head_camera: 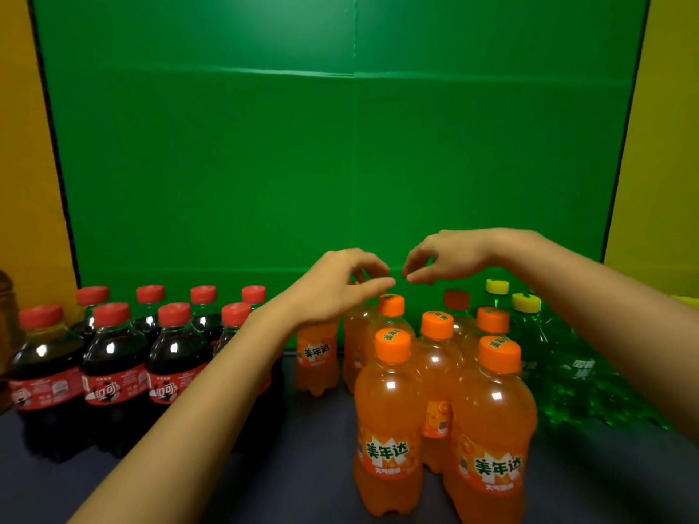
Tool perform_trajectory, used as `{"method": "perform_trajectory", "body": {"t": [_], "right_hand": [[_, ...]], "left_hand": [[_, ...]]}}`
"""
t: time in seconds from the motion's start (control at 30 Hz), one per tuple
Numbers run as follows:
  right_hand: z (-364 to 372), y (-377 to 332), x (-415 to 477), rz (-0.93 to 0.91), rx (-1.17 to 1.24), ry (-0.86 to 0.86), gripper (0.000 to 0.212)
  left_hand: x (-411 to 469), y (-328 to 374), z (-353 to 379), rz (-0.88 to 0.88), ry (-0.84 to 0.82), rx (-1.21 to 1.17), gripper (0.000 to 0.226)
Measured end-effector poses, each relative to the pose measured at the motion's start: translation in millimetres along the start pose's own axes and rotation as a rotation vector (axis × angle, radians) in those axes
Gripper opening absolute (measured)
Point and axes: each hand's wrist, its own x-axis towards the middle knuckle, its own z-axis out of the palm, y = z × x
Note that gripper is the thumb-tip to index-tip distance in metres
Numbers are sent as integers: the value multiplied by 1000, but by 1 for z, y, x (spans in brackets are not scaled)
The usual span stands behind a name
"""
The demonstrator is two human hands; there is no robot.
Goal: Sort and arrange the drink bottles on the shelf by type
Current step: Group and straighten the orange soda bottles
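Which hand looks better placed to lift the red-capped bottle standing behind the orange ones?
Right, probably. The right hand hovers just above the red-capped bottle, holding nothing. The left hand is further left, over the orange bottles, and would have to cross over.

A creased green backboard [264,145] stands between yellow side panels [19,145].

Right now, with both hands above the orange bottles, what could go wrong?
1. The left forearm crosses close to the cola bottles; drawing it back could tip one.
2. The orange bottles stand tightly packed, so lifting a back one may knock its neighbours.
3. A reddish cap behind them may belong to another type and be missed.
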Motion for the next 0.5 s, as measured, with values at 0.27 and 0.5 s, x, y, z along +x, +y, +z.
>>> {"method": "perform_trajectory", "body": {"t": [0.27,0.5], "right_hand": [[14,25,-24,105,38,-131,41],[17,15,-15,-21,136,-38,35]], "left_hand": [[11,10,8,-5,-305,59,45],[-2,2,-14,-30,-303,94,41]]}}
